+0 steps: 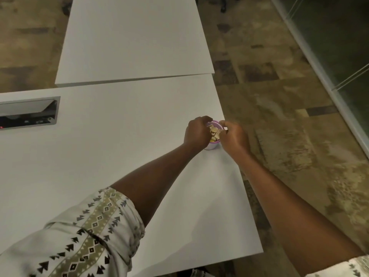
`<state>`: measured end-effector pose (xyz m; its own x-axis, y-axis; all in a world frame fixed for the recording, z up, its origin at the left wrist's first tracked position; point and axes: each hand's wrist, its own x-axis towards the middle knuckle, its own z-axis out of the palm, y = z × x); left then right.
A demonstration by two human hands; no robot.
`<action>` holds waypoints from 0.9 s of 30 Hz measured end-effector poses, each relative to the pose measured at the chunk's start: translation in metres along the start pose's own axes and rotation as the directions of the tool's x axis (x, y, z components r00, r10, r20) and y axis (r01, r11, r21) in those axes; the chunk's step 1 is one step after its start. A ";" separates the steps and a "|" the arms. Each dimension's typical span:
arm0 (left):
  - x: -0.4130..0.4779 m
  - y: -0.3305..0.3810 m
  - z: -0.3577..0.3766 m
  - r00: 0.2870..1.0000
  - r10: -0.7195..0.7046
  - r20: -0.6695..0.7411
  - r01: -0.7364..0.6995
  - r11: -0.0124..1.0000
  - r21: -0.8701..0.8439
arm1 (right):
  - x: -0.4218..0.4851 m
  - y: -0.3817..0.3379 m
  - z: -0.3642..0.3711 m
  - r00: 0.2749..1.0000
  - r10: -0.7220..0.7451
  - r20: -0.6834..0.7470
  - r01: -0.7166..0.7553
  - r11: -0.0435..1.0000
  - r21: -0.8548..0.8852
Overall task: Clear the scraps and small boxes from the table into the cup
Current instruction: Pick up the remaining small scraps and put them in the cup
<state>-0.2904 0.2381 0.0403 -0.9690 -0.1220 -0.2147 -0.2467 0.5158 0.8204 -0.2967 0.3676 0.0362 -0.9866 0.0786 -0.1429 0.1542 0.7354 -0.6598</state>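
Note:
A small pink-rimmed cup (pixel 215 123) stands near the right edge of the white table (pixel 119 136). It is filled with tan scraps (pixel 214 132) that stick up above the rim. My left hand (pixel 196 132) wraps around the cup's left side. My right hand (pixel 234 136) is at the cup's right rim, its fingers pinched together over the opening; what they pinch is too small to tell. Most of the cup's body is hidden by both hands.
A second white table (pixel 131 41) butts against the far edge. A recessed cable box with a metal frame (pixel 30 112) sits in the table at the left. Patterned carpet (pixel 279 116) lies to the right, and a glass wall (pixel 329 66) beyond it.

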 end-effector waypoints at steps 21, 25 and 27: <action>-0.146 -0.209 -0.117 0.971 -0.209 -0.112 0.235 0.914 0.330 | -0.142 0.000 0.142 0.911 -0.108 0.397 0.206 0.955 -0.212; -0.164 -0.224 -0.121 0.973 -0.217 -0.073 0.228 0.895 0.383 | -0.149 -0.019 0.169 0.880 -0.181 0.440 0.303 0.926 -0.224; -0.164 -0.225 -0.119 0.978 -0.197 -0.062 0.206 0.905 0.371 | -0.146 -0.030 0.180 0.848 -0.226 0.479 0.334 0.930 -0.153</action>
<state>-0.0774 0.0417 -0.0460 -0.9002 -0.2732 -0.3391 -0.4188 0.7568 0.5019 -0.1473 0.2134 -0.0558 -0.8462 -0.4218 -0.3258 -0.1944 0.8135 -0.5481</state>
